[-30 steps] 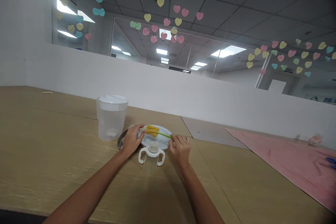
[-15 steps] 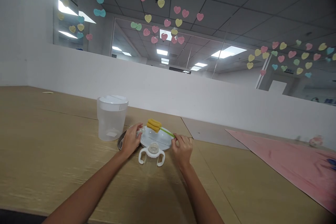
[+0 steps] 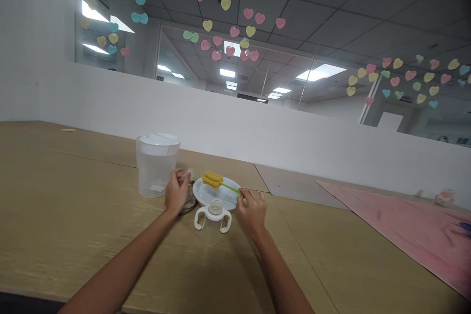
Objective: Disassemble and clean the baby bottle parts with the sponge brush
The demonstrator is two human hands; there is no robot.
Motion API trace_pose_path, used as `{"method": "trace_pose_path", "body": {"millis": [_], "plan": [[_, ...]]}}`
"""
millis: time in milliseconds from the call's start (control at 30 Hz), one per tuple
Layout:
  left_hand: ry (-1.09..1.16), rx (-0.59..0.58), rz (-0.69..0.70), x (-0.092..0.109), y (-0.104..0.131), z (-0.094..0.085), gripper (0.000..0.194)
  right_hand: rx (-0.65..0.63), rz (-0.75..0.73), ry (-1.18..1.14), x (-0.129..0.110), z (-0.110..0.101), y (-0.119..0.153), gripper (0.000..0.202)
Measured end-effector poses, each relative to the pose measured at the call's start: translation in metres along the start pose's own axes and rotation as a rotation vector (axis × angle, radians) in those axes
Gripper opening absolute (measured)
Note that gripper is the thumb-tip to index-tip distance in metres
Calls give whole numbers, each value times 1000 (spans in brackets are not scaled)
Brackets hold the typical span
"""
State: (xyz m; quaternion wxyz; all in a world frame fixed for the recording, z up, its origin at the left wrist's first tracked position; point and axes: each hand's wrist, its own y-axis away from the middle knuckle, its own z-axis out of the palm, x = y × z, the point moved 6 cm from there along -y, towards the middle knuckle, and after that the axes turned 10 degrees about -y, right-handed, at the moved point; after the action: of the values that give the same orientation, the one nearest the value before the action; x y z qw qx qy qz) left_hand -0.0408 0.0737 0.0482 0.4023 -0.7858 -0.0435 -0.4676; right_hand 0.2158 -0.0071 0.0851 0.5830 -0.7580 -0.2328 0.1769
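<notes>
My right hand (image 3: 253, 208) is closed on the green handle of a sponge bottle brush (image 3: 212, 179). Its yellow sponge head is held over a white plate (image 3: 200, 195). My left hand (image 3: 177, 191) pinches a small clear piece (image 3: 189, 173), blurred, whose kind I cannot make out. Beneath that hand lies a round dish with a dark rim (image 3: 190, 207), partly hidden. In front of the plate, between my forearms, stands a clear bottle with a white two-handled collar (image 3: 215, 216); its mouth is uncovered.
A translucent pitcher with a white lid (image 3: 158, 164) stands just behind my left hand. On the right a pink sheet (image 3: 397, 221) covers part of the wooden table (image 3: 91, 216), with a small pinkish object (image 3: 444, 197) at its far side. A low white wall (image 3: 228, 127) runs behind.
My left hand has moved left with the small clear piece, away from the plate and over the round dish. The brush has shifted slightly left and down.
</notes>
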Motion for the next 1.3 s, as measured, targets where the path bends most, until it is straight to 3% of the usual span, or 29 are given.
{"method": "trace_pose_path", "body": {"millis": [67,133,267,600,800,1300], "plan": [[-71,7,-108,-13,-6,-2,40,11,-6,-3,0,-1,0,22],[-205,-61,-134,-21,-12,0,35,21,-11,-6,0,-1,0,22],[-363,-226,-108,-28,-15,6,25,22,-14,5,0,-1,0,22],[-552,-450,-55,-28,-6,17,32,5,27,8,1,0,0,23],[-617,-482,-12,-27,-4,19,41,23,7,8,0,-1,-1,23],[-629,-419,7,-27,-6,18,29,84,46,209,6,-15,-2,21]]}}
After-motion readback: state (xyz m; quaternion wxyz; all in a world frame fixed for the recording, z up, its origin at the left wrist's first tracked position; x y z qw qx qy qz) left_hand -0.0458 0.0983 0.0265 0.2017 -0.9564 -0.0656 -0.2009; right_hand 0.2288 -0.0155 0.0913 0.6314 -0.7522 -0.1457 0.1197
